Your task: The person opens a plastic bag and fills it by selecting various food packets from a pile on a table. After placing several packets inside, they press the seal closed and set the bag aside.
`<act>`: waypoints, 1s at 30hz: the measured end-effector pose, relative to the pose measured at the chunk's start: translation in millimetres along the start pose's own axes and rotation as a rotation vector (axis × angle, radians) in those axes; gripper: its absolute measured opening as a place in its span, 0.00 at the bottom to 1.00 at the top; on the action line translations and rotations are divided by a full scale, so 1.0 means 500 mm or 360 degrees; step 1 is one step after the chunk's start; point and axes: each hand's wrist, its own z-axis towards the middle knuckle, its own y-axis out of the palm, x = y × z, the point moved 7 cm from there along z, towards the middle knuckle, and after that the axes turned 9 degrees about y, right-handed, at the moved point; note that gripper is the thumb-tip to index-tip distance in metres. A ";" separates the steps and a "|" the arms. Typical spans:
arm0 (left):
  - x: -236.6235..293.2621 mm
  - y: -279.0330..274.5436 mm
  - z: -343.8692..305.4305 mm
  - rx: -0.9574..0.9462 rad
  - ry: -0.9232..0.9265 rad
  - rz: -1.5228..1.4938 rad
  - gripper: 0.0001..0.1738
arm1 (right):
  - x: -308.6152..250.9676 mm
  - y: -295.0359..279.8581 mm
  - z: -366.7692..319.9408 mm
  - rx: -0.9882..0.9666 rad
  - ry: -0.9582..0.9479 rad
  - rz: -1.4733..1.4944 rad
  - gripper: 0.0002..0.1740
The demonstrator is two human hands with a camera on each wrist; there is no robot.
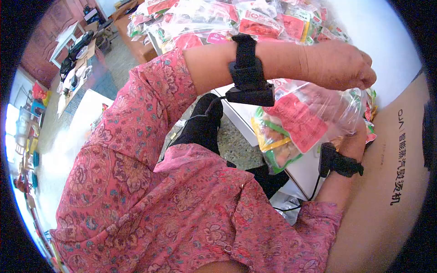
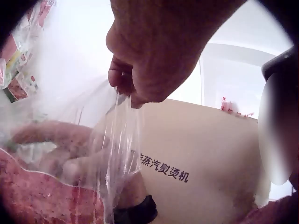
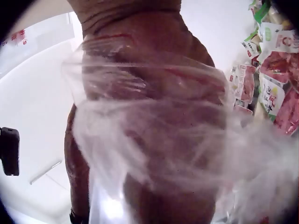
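Note:
My left hand (image 1: 339, 66) pinches the gathered edge of a clear plastic bag (image 2: 119, 140). Folds of the film hang down from its fingertips in the left wrist view. Below it, my right hand (image 2: 60, 140) shows through the film, its fingers reaching left behind the plastic. The right wrist view has the film wrapped across that hand, blurring the fingers. Inside the bag are red-labelled packets (image 1: 298, 116), with a yellow-and-green-edged packet (image 1: 277, 143) at its lower end. Black straps with small cameras circle both wrists.
A heap of red, white and green food packets (image 1: 259, 22) covers the surface ahead. To the right stands a brown cardboard box (image 1: 382, 182) with printed lettering. A white table edge (image 1: 234, 116) runs beside my legs. Benches with clutter (image 1: 75, 68) stand far left.

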 end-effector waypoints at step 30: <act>-0.067 -0.087 -0.151 0.0394 -0.0800 -0.0171 0.36 | -0.112 0.166 0.056 -0.0590 0.0047 -0.0330 0.13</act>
